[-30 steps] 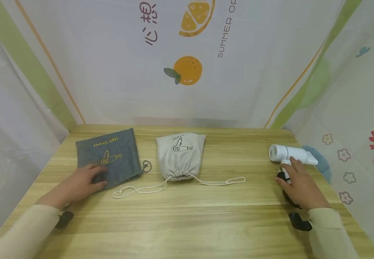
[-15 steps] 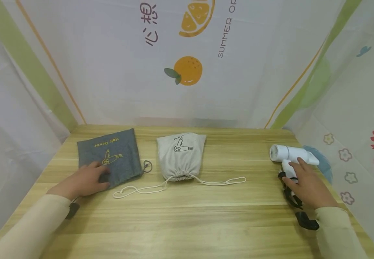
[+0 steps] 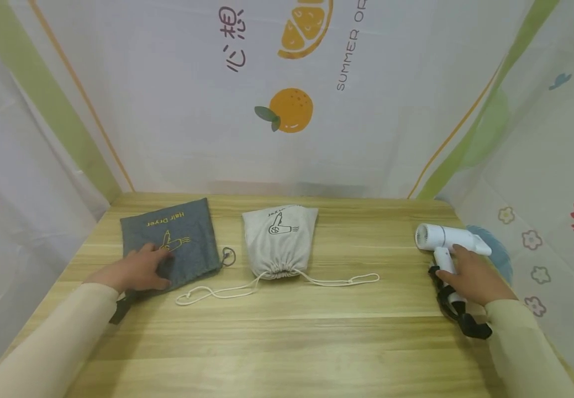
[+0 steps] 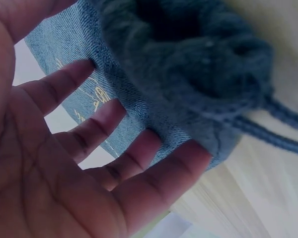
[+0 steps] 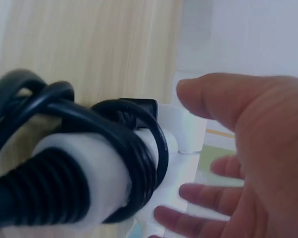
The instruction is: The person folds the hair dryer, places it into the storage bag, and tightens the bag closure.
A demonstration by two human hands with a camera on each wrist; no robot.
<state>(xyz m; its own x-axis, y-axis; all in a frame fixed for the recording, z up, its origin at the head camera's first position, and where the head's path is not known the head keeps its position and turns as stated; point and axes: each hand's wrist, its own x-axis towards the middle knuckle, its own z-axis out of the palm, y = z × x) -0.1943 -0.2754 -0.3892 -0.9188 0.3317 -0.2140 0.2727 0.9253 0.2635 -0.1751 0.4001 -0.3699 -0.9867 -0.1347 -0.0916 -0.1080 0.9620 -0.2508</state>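
Note:
On the table's left lies a dark grey-blue drawstring bag (image 3: pixel 192 237) with yellow "Hair Dryer" lettering. My left hand (image 3: pixel 140 271) is over its near left part, fingers loosely spread. The left wrist view has those fingertips against the denim-like cloth (image 4: pixel 139 109), beside the gathered mouth. At the far right lies a white hair dryer (image 3: pixel 446 237), handle towards me and a black cord (image 3: pixel 447 304) wound about it. My right hand (image 3: pixel 480 276) hovers at the handle's right side. In the right wrist view, thumb and fingers are apart from the handle (image 5: pixel 104 163), gripping nothing.
A light grey drawstring bag (image 3: pixel 279 243) with a hair dryer print lies mid-table, its white cords (image 3: pixel 346 281) spread to both sides. Printed curtains (image 3: pixel 182 110) enclose the wooden table (image 3: pixel 287 348) at the back and sides. A blue patch (image 3: pixel 500 254) shows behind the dryer.
My left hand has shifted a little right and farther over the grey-blue bag. My right hand has moved rightwards, off the top of the handle to its side, uncovering more of it.

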